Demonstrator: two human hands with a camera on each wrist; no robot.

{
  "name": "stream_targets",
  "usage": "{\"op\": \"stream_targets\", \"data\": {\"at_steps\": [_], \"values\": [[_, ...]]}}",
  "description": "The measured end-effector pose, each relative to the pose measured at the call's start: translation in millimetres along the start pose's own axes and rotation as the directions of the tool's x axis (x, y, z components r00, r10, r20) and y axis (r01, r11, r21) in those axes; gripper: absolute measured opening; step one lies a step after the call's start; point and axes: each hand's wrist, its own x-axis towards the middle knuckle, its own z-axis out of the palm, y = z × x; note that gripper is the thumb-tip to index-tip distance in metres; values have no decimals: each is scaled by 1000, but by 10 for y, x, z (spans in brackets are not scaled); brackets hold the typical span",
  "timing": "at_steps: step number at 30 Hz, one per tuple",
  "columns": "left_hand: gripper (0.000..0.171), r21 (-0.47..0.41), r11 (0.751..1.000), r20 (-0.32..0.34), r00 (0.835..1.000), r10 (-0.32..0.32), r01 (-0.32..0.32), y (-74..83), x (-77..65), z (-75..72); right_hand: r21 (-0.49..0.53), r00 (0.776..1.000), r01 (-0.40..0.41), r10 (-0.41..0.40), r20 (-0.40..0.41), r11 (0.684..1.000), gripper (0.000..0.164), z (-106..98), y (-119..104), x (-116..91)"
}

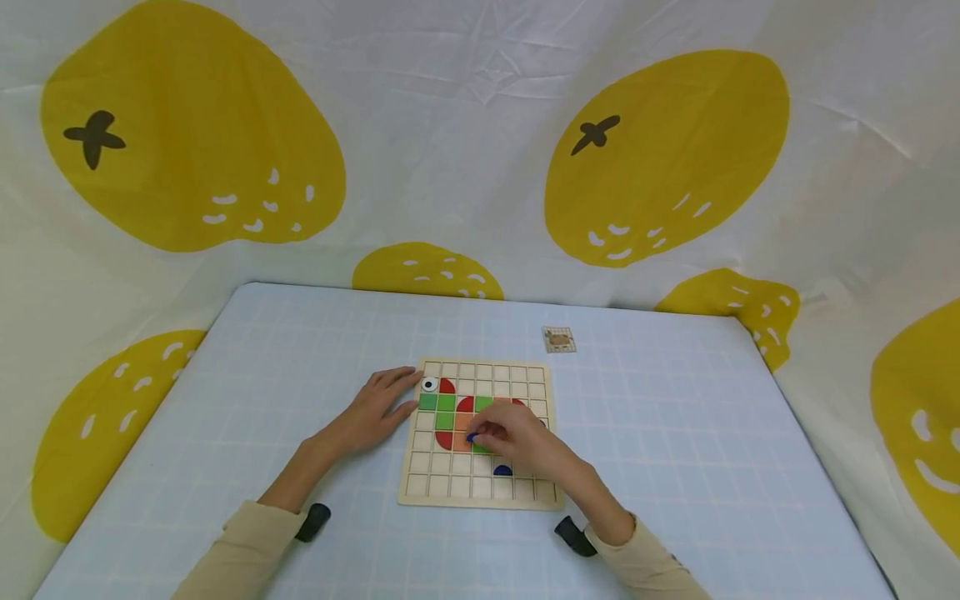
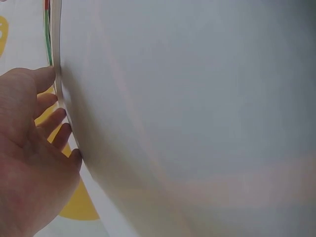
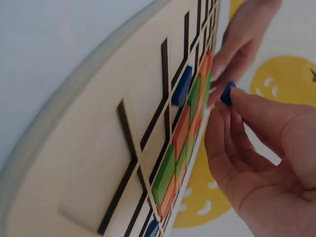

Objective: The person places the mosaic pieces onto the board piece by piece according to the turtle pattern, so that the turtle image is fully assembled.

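A wooden grid board (image 1: 480,502) lies on the table. My right hand (image 1: 521,435) pinches a small blue piece (image 3: 227,94) between thumb and fingertips, over the middle of the board. With its fingers loosely spread, my left hand (image 1: 372,415) rests at the board's left edge, fingertips right at the rim. Set in the grid are a white eye piece (image 1: 429,385), green squares (image 1: 446,403), rounded red pieces (image 1: 444,440) and orange pieces (image 1: 462,442). A blue half-round piece (image 1: 502,471) sits lower down. The right hand covers part of the pattern in the head view.
A small picture card (image 1: 559,339) lies behind the board, toward its right corner. Black wrist devices (image 1: 313,522) show beside both sleeves. A pale checked cloth (image 1: 697,433) covers the table, and a curtain with yellow fruit shapes (image 1: 667,158) hangs behind it.
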Motion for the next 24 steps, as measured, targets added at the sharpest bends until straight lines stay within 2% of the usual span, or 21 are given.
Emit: {"op": "stream_targets", "data": {"at_steps": [14,24], "values": [[55,19,1000,-5,1000,-4,4,30,0,-16,42,992,-57,51,114,998,9,177,-105,66],[54,24,1000,-8,1000,2,-2,19,-1,-1,9,984,-68,66,163,998,7,219,-96,35]]}}
